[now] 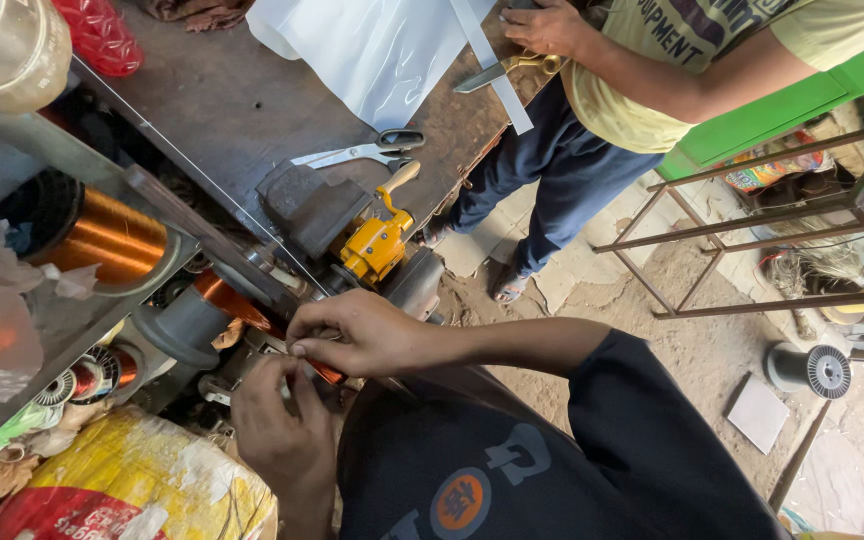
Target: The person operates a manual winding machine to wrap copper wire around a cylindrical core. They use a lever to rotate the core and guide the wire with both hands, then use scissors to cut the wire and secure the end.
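A copper-wound coil (324, 372) sits on a grey winding machine (192, 325) at the bench's edge, mostly hidden by my hands. My right hand (357, 335) reaches in from the right, its fingertips pinched together on the top of the coil. My left hand (282, 420) comes up from below, its fingers curled on the same coil's near side. What lies between the fingers is hidden. A yellow hand-crank tool (377, 245) with a wooden handle stands just beyond my right hand.
Scissors (362, 153) lie on the brown bench (222, 100). Another person in a yellow shirt holds gold-handled scissors (507, 70) at a white sheet (372, 50). A large copper wire spool (112, 235) sits left; a yellow sack (132, 480) below. A metal frame (772, 220) and a spool (812, 368) stand on the floor.
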